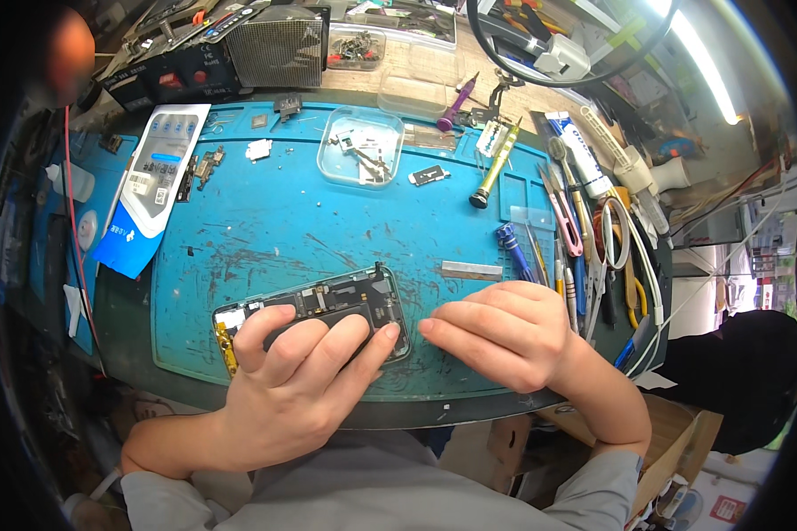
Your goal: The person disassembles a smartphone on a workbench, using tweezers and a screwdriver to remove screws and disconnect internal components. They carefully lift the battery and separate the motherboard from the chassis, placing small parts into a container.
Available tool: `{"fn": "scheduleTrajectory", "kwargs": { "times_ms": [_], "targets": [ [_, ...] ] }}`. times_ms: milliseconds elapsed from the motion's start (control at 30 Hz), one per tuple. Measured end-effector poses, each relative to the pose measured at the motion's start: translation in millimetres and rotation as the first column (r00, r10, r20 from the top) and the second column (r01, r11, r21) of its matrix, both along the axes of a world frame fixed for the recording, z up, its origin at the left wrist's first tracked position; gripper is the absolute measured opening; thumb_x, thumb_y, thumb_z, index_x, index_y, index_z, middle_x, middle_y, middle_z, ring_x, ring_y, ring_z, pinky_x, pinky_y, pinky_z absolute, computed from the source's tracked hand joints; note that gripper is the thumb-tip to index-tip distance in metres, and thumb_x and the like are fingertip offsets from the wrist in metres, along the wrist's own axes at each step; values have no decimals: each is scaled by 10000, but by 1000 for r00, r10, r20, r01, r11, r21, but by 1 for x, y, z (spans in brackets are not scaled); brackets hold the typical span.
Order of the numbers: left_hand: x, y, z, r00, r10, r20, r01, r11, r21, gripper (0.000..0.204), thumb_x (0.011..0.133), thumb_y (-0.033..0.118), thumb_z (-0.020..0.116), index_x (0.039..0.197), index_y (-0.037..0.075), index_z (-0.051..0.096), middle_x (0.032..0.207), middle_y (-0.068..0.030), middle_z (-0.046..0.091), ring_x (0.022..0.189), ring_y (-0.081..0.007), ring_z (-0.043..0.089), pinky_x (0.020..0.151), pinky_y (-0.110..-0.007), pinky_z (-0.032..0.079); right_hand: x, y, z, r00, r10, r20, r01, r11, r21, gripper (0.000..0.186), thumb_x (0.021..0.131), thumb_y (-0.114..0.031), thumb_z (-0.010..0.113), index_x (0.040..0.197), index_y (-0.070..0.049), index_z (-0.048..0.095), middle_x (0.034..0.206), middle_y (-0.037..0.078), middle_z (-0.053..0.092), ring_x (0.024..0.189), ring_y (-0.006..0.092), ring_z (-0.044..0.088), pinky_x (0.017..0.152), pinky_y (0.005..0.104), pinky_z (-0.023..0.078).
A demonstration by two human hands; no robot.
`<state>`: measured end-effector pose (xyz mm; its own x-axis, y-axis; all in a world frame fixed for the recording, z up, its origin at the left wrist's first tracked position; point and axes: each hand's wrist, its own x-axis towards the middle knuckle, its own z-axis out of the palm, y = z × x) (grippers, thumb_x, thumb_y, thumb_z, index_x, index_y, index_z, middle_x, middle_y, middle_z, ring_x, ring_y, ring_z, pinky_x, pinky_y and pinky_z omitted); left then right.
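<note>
Opened phone [328, 305], its back off and its dark boards and connectors bared, lies near the front edge of the blue work mat [274, 221] on our tabletop. Our left hand [297, 380] lies flat over its lower half, fingers spread and pressing down rather than closed around anything, with the thumb reaching to the right corner. Our right hand [505, 332] rests just beside the phone on the mat, loosely curled; we cannot tell whether it pinches some small part under the fingertips. A small metal strip [471, 270] lies just beyond it, and a clear tray of tiny parts [360, 157] sits farther back, with a yellow screwdriver [496, 168] to its right. To work well here, we judge that the left hand should keep even, gentle pressure on the frame and stay off the exposed connectors.
</note>
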<state>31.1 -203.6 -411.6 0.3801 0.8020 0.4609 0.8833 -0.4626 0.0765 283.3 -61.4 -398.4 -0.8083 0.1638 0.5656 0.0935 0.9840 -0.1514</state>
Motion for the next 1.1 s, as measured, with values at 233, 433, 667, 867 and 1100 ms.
{"fn": "scheduleTrajectory", "kwargs": {
  "times_ms": [233,433,667,867,1100],
  "targets": [
    [-1,0,0,1000,-3,6,3,1000,-6,449,833,207,747,1267,142,842,1300,15,645,1177,-191,495,1150,-449,359,20,0,35,895,-434,100,438,899,-25,273,851,38,858,1115,-8,805,958,113,771,802,284,740,689,392,590],
    [-2,-3,0,1000,-7,-8,7,1000,-25,435,843,206,770,1269,146,839,1330,-12,631,1206,-210,501,1150,-476,362,59,-14,51,684,-692,228,721,689,-74,166,928,-12,840,1089,-26,802,953,118,777,837,315,744,744,398,585],
    [1,0,3,1000,-6,1,6,999,-50,511,810,231,858,1313,155,813,1312,-13,613,1202,-224,510,1146,-497,364,74,-29,49,644,-716,268,760,638,-120,147,971,-42,819,1115,-29,794,937,105,774,805,275,740,710,377,573],
    [2,1,4,999,-5,35,7,999,-53,519,784,205,885,1296,156,813,1316,-15,609,1203,-231,513,1153,-501,362,57,-11,37,689,-652,317,723,647,-242,339,958,-59,826,1284,-61,735,1009,97,796,851,278,779,759,377,617],
    [0,1,6,999,-2,34,5,996,-88,506,793,230,888,1290,167,818,1311,-5,612,1215,-232,518,1154,-503,366,46,-1,38,563,-697,443,783,622,-16,251,939,15,707,1173,-76,698,1044,132,736,847,293,773,767,418,623]
  ]
}}
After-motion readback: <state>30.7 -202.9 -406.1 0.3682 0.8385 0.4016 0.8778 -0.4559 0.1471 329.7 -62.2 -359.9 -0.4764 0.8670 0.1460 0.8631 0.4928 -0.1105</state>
